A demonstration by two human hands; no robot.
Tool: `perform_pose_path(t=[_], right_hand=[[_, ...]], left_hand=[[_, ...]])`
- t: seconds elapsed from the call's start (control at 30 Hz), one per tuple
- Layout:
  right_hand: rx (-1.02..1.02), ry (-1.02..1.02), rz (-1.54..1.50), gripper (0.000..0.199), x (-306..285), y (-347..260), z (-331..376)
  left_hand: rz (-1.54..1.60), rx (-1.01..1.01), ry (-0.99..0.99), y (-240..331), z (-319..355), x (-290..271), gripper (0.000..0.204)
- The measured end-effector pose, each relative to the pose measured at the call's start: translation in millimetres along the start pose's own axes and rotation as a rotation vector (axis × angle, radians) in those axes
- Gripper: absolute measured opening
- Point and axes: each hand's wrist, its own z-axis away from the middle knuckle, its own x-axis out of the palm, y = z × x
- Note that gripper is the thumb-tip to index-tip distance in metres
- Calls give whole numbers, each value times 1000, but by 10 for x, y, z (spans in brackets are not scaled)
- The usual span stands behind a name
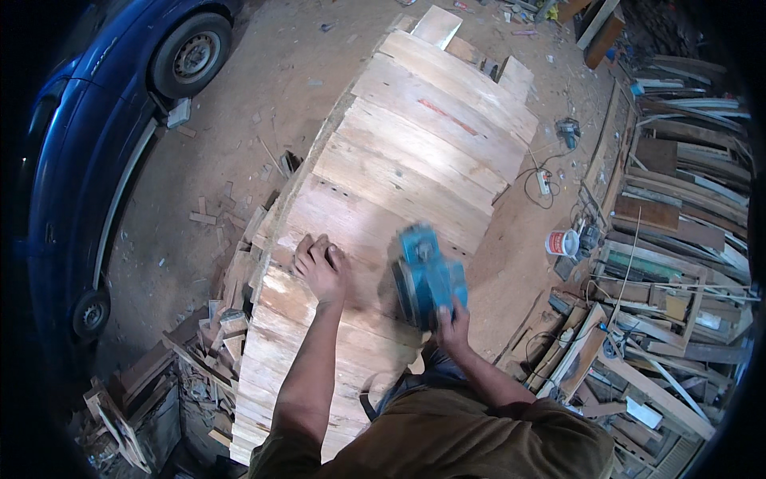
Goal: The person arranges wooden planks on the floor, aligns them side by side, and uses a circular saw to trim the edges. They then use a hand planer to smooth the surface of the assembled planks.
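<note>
Light wooden planks (415, 148) lie side by side as one long panel in front of me. My right hand (454, 323) grips the rear handle of a teal belt sander (435, 267), which is over the panel's right side and slightly blurred. What is under the sander is hidden. Near the panel's left edge, my left hand (321, 267) is on the planks with its fingers apart and a little bent, holding nothing. A reddish streak (447, 116) marks a plank farther off.
A blue car (88, 136) stands at the left. Wood scraps (219, 327) are piled by the panel's left edge. On the right lie a power strip (544, 182), a power tool (568, 132), a white bucket (562, 242) and stacked timber (678, 215).
</note>
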Motion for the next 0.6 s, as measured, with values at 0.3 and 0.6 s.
perform_pose_path(t=[0.3, 0.6], right_hand=[[-81, 149, 26, 48, 830, -1586, -3135], [-509, 164, -140, 55, 1104, -2384, -5543]], left_hand=[[-57, 41, 46, -27, -19, -10, 28], [-16, 34, -25, -82, -45, 45, 29]])
